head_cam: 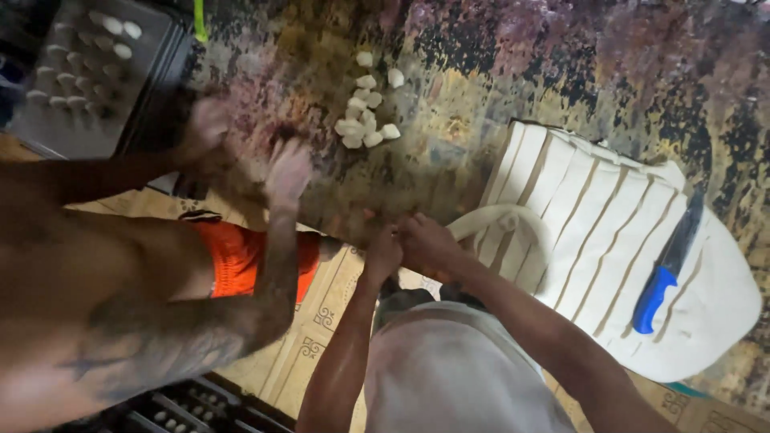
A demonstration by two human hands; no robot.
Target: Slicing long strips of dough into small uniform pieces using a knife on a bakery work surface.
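We pinch a dough strip [489, 223] between our left hand [382, 255] and right hand [427, 243]; right lies a blue-handled knife [666, 269], far left another person's hands [289, 170] roll dough pieces [365, 112].

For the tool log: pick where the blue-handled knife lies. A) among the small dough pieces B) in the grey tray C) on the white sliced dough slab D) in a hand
C: the knife lies flat on the dough slab, to the right of both hands, touched by neither.

Both hands, left [382, 255] and right [427, 243], close together with fingers curled (forearms reaching forward).
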